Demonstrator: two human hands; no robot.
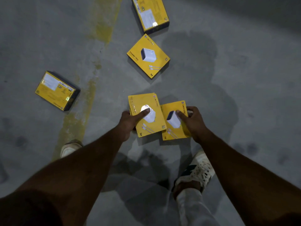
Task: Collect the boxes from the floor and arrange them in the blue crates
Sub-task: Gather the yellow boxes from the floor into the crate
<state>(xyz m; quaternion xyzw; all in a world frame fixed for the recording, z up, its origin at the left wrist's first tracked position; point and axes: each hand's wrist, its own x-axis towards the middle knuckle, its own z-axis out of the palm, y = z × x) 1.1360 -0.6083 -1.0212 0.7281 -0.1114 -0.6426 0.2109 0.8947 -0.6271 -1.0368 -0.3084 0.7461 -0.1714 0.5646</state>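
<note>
Above the concrete floor (228, 79), your left hand (128, 123) grips a stack of yellow charger boxes (146, 115); your right hand (192, 121) pinches another charger box (172, 128) beside it. Three more boxes (148, 56) lie scattered ahead.

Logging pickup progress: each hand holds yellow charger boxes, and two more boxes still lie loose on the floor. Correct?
Not quite: three loose boxes lie on the floor, not two, per the head view: one left, one ahead, one farther. The left hand and right hand do each hold yellow charger boxes.
</note>
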